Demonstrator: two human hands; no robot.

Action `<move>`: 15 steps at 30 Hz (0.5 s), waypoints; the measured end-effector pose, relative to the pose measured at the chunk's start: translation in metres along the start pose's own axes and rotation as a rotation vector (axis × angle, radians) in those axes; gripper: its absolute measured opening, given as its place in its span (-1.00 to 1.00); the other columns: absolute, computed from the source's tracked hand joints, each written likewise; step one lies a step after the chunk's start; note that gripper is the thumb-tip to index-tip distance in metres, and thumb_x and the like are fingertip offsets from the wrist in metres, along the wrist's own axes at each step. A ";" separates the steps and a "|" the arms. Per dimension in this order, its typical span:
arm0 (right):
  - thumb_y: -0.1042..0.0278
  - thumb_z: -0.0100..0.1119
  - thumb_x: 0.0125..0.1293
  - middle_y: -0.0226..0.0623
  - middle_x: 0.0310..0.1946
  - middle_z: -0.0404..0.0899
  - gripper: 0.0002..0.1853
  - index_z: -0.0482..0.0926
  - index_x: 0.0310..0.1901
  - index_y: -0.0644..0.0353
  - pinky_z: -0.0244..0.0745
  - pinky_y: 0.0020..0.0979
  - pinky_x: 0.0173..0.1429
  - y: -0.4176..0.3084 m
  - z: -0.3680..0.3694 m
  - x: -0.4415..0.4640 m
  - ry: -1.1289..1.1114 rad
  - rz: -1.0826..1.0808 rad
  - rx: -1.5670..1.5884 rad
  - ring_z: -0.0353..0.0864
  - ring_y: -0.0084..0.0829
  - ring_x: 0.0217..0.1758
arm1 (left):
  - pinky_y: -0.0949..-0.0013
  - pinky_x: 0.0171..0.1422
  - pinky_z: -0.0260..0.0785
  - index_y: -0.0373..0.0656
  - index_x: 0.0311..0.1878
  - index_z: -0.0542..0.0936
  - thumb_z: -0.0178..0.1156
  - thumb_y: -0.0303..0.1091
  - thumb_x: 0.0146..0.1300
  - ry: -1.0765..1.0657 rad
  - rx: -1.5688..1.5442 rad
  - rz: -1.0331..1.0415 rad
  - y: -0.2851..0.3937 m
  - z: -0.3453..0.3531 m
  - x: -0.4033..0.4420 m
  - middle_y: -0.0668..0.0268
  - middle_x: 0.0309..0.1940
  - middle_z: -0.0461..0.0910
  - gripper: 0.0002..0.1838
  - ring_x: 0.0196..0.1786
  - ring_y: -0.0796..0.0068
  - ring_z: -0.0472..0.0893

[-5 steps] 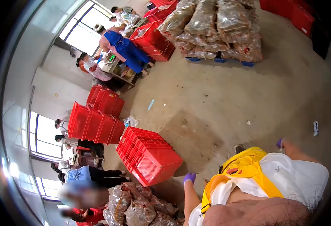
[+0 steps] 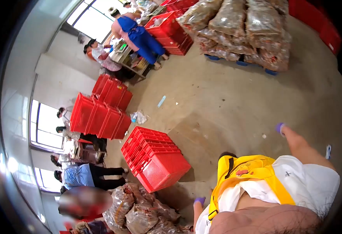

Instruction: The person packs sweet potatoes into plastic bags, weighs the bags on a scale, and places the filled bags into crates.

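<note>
My left hand, in a purple glove, hangs low beside my yellow apron. It is nearest to the pile of filled clear plastic sacks and a stack of red crates, apart from both. My right hand, gloved in the same purple, is stretched out ahead over the bare concrete floor. No object shows in either hand. Both are small in view, and their fingers cannot be made out. A dark shoe shows in front of the apron.
Taller red crate stacks stand at the left. Filled sacks are piled on a blue pallet at the top. Several people work at tables along the windows, one in blue overalls. Plastic litter lies on the floor.
My right hand has swung forward, while my left hand has dropped back towards my body. The view has shifted, so the sack pallet sits farther right. A shoe has come forward.
</note>
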State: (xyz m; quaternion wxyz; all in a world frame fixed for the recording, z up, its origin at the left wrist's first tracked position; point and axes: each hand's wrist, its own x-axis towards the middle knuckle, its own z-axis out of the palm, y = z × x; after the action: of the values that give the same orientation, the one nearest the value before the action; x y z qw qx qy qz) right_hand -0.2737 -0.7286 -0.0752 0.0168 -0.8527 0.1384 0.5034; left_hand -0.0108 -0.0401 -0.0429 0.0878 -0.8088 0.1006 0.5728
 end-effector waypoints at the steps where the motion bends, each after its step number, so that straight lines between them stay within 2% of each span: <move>1: 0.23 0.00 0.16 -0.12 -0.11 0.63 -0.68 0.64 -0.14 0.18 0.53 -0.23 -0.06 -0.004 -0.049 0.083 0.309 -0.040 0.186 0.63 -0.07 -0.13 | 0.12 0.28 0.30 -0.17 0.11 0.55 -0.09 0.09 0.28 -0.005 -0.047 -0.028 -0.010 -0.013 -0.002 0.06 0.21 0.42 -0.43 0.24 0.08 0.44; 2: 0.19 -0.02 0.20 -0.11 -0.08 0.61 -0.66 0.62 -0.11 0.18 0.51 -0.17 -0.02 0.020 -0.082 0.153 0.410 -0.202 -0.081 0.61 -0.07 -0.11 | 0.12 0.28 0.30 -0.17 0.11 0.55 -0.09 0.08 0.28 -0.025 -0.088 -0.039 -0.004 -0.017 0.000 0.06 0.21 0.42 -0.43 0.23 0.08 0.44; 4: 0.14 -0.03 0.23 -0.11 -0.04 0.59 -0.64 0.60 -0.10 0.16 0.48 -0.15 0.03 -0.008 -0.193 0.144 0.558 -0.254 0.497 0.59 -0.06 -0.05 | 0.11 0.28 0.30 -0.17 0.11 0.54 -0.10 0.07 0.28 -0.055 -0.160 -0.085 -0.005 -0.028 0.005 0.05 0.21 0.43 -0.44 0.23 0.07 0.45; 6: 0.14 -0.03 0.24 -0.11 -0.03 0.59 -0.64 0.60 -0.09 0.16 0.46 -0.16 0.07 -0.028 -0.302 0.150 0.565 -0.265 0.585 0.57 -0.06 -0.01 | 0.10 0.27 0.31 -0.17 0.11 0.54 -0.11 0.06 0.29 -0.065 -0.235 -0.125 -0.003 -0.060 0.020 0.04 0.20 0.43 -0.45 0.23 0.07 0.45; 8: 0.14 -0.03 0.25 -0.11 -0.02 0.59 -0.65 0.60 -0.08 0.16 0.44 -0.17 0.11 -0.031 -0.363 0.184 0.557 -0.256 0.678 0.56 -0.06 0.02 | 0.10 0.27 0.31 -0.17 0.11 0.54 -0.11 0.05 0.29 -0.087 -0.265 -0.160 -0.005 -0.101 0.037 0.04 0.20 0.43 -0.45 0.22 0.06 0.45; 9: 0.11 -0.04 0.25 -0.11 -0.01 0.58 -0.62 0.59 -0.05 0.15 0.42 -0.17 0.15 -0.022 -0.383 0.204 0.465 -0.254 0.715 0.54 -0.06 0.05 | 0.09 0.27 0.31 -0.17 0.11 0.54 -0.12 0.04 0.29 -0.097 -0.269 -0.168 -0.003 -0.132 0.047 0.03 0.20 0.43 -0.46 0.22 0.06 0.45; 10: 0.09 -0.04 0.25 -0.11 0.00 0.57 -0.60 0.59 -0.01 0.14 0.40 -0.18 0.19 -0.008 -0.408 0.223 0.392 -0.238 0.755 0.52 -0.07 0.09 | 0.09 0.27 0.31 -0.17 0.11 0.54 -0.12 0.03 0.29 -0.097 -0.256 -0.168 -0.002 -0.169 0.061 0.03 0.20 0.43 -0.46 0.22 0.06 0.45; 11: 0.06 -0.04 0.25 -0.13 0.01 0.57 -0.58 0.58 0.00 0.12 0.39 -0.17 0.18 -0.003 -0.419 0.239 0.524 -0.198 0.620 0.53 -0.08 0.08 | 0.08 0.27 0.31 -0.17 0.11 0.54 -0.12 0.03 0.29 -0.094 -0.228 -0.156 0.005 -0.217 0.084 0.03 0.19 0.43 -0.46 0.22 0.06 0.45; 13: 0.03 -0.03 0.23 -0.14 0.00 0.58 -0.57 0.59 -0.01 0.09 0.40 -0.15 0.15 0.008 -0.425 0.260 0.504 -0.200 0.462 0.55 -0.10 0.06 | 0.08 0.26 0.31 -0.17 0.11 0.54 -0.13 0.01 0.29 -0.065 -0.099 -0.106 0.021 -0.327 0.151 0.02 0.19 0.43 -0.47 0.21 0.05 0.46; 14: 0.01 -0.02 0.22 -0.15 -0.01 0.59 -0.58 0.61 -0.03 0.07 0.42 -0.13 0.13 0.014 -0.430 0.265 0.365 -0.258 0.452 0.56 -0.10 0.04 | 0.07 0.26 0.31 -0.17 0.11 0.54 -0.13 0.01 0.29 -0.044 0.028 -0.063 0.033 -0.394 0.184 0.01 0.19 0.43 -0.47 0.21 0.05 0.46; 15: 0.01 -0.02 0.22 -0.15 -0.01 0.59 -0.58 0.61 -0.03 0.07 0.42 -0.13 0.13 0.023 -0.425 0.251 0.342 -0.239 0.492 0.56 -0.10 0.04 | 0.07 0.26 0.32 -0.17 0.11 0.53 -0.13 0.00 0.29 -0.029 0.228 0.026 0.053 -0.467 0.204 0.01 0.19 0.43 -0.48 0.21 0.05 0.46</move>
State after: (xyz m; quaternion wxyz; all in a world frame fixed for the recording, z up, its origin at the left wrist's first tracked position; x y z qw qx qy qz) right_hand 0.1977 -0.8769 -0.0803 0.2580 -0.9056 0.1559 0.2984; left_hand 0.4657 -0.2236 -0.0832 0.1732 -0.7838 0.1743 0.5703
